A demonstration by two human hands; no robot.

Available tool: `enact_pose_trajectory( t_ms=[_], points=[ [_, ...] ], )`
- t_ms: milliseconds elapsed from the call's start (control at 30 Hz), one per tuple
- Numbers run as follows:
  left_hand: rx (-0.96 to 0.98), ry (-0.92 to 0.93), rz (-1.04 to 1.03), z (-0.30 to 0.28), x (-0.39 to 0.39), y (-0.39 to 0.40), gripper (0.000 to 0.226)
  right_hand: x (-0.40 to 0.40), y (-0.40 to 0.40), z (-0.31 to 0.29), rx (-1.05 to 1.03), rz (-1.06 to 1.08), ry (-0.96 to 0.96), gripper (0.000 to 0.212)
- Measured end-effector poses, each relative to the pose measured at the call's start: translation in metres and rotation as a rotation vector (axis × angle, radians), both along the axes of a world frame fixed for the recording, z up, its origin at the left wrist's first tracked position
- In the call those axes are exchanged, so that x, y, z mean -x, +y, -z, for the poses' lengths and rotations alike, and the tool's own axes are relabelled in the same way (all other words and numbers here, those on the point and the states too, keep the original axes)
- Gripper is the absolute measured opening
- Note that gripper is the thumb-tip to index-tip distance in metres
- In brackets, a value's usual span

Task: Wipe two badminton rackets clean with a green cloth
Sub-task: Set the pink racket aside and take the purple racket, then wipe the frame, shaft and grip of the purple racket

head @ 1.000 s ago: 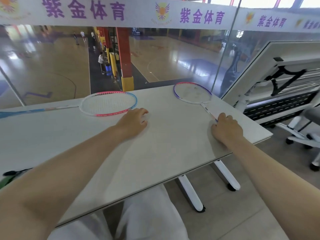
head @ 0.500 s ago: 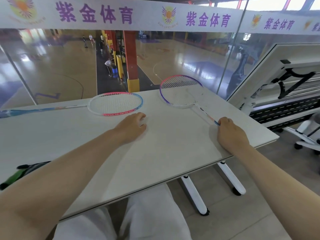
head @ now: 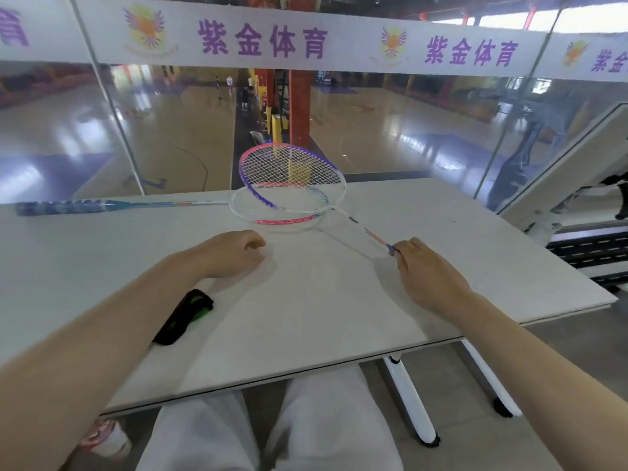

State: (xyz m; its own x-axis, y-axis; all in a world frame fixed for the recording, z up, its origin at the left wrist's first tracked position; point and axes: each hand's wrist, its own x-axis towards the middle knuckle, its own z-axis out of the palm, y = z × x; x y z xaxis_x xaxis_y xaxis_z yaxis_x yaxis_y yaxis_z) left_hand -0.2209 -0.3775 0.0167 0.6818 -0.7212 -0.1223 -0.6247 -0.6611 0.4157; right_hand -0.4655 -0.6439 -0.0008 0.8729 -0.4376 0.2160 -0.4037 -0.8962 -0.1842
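The right hand point(head: 429, 270) grips the shaft of the purple-framed racket point(head: 291, 171), its head tilted up over the pink-and-white racket point(head: 272, 222) lying flat on the table point(head: 323, 317). The left hand point(head: 234, 253) rests loosely curled, holding nothing. The green-and-black cloth point(head: 185, 317) lies beside the left forearm.

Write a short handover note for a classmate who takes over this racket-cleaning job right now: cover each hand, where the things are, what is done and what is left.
Right hand: grips the handle end of the purple racket, its head raised and tilted over the other racket.
Left hand: loosely curled, resting on the table, holding nothing.
Pink-and-white racket: flat on the table, blue handle pointing left.
Green cloth: a dark and green bundle on the table beside the left forearm, untouched.
Done: no wiping visible.
Left: pick up the cloth, wipe both rackets.
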Motion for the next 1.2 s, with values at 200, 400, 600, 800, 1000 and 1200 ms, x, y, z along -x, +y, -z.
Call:
enact_pose_trajectory(
  t_ms=[200,400,600,800,1000,1200],
  points=[
    [0.028,0.038,-0.09,-0.008,0.001,0.079,0.018,-0.052,0.052,-0.003,-0.051,-0.152,0.047,0.033],
    [0.197,0.04,-0.107,-0.009,0.028,0.139,0.012,-0.095,0.095,-0.004,-0.039,-0.308,0.087,0.032],
    [0.175,0.073,-0.075,-0.001,0.045,0.165,0.021,-0.129,0.124,-0.005,-0.067,-0.382,0.084,0.029],
    [0.145,0.075,0.02,-0.005,0.051,0.175,0.043,-0.151,0.138,-0.001,-0.086,-0.398,0.092,0.027],
    [0.058,-0.008,0.117,-0.001,0.046,0.185,0.067,-0.163,0.143,0.003,-0.099,-0.409,0.109,0.027],
    [0.156,-0.176,0.07,0.012,0.037,0.187,0.034,-0.174,0.144,0.0,-0.124,-0.409,0.095,0.026]
  ],
)
